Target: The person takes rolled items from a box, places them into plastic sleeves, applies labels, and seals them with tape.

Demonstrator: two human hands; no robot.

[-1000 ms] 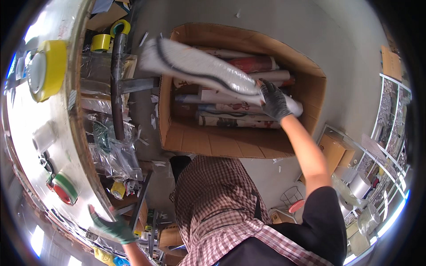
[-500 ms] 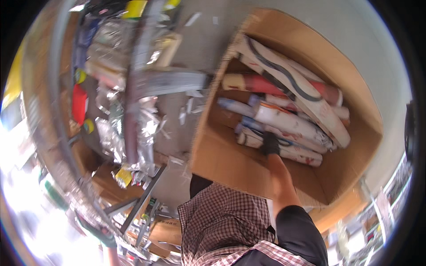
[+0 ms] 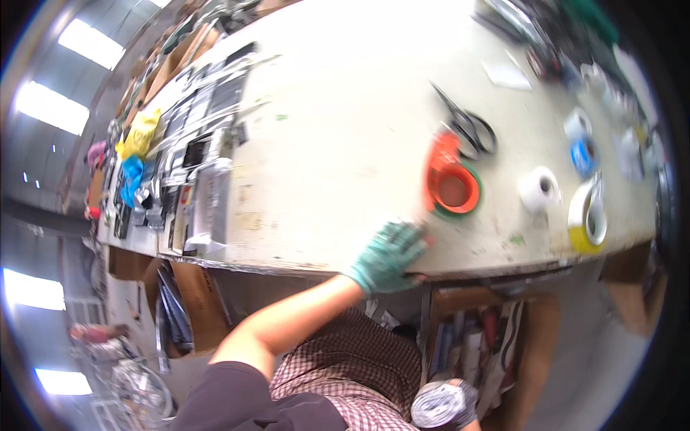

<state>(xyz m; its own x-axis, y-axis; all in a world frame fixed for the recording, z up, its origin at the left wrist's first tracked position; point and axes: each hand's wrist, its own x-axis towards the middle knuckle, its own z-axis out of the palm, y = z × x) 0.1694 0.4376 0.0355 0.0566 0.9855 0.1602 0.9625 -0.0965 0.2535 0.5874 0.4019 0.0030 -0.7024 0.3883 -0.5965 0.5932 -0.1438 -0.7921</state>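
Roll (image 3: 435, 406) now outside box (image 3: 540, 352) (right hand (image 3: 467, 400))

A workshop: workbench (image 3: 323, 179) at twelve o'clock, scissors (image 3: 461, 117) at two, tape roll (image 3: 583, 242) at three, cardboard box (image 3: 540, 336) at four.

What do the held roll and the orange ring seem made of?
The held roll may be wrapped in shiny plastic, given its crinkled highlights; its inside is unclear. The orange ring looks like smooth plastic, from its bright, even colour, though blurred.
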